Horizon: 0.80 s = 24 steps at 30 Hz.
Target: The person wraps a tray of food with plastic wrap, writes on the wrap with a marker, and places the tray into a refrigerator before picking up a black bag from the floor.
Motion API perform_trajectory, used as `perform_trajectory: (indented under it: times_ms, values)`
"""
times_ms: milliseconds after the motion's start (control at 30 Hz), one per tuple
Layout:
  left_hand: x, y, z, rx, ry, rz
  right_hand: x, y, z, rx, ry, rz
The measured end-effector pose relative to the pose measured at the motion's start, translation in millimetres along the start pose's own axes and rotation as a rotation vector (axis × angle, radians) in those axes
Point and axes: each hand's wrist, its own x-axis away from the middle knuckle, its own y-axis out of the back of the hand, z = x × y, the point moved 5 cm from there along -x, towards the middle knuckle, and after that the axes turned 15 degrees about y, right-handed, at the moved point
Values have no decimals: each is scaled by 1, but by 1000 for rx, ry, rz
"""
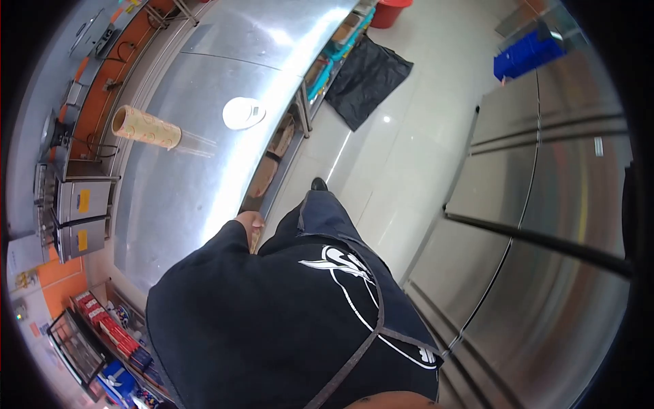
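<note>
My left hand (251, 220) hangs low beside the near edge of the steel table (170, 218). Its fingers are curled in, and I see nothing held in them. Only a strip of bare skin shows at the bottom edge on my right side; my right hand is out of view. On the table a roll of what looks like plastic wrap (146, 127), tan with red print, lies on its side. A white digital scale (243, 113) rests closer to the table's aisle edge. Both are well apart from my left hand.
Steel refrigerator doors (494, 157) with long handles line the right side. A black plastic bag (368, 82) lies on the tiled floor beside the table. Behind it stands a red bucket (390, 12). A blue crate (528, 56) is farther right. Bins fill the under-table shelf.
</note>
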Motion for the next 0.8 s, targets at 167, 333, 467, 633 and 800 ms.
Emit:
perform_trajectory:
  times_ms: [167, 333, 467, 633, 800]
  values:
    - [11, 95, -212, -893, -769, -501, -132, 89, 16, -24, -213, 57]
    - [162, 233, -352, 148, -967, -472, -289, 264, 17, -202, -308, -291]
    - [125, 299, -428, 439, -995, -293, -385, 363, 117, -158, -253, -333]
    - [33, 313, -468, 584, -508, -59, -548, 453, 180, 0, -243, 20]
    - [-43, 302, -552, 975, -182, 133, -805, 560, 139, 270, -251, 291]
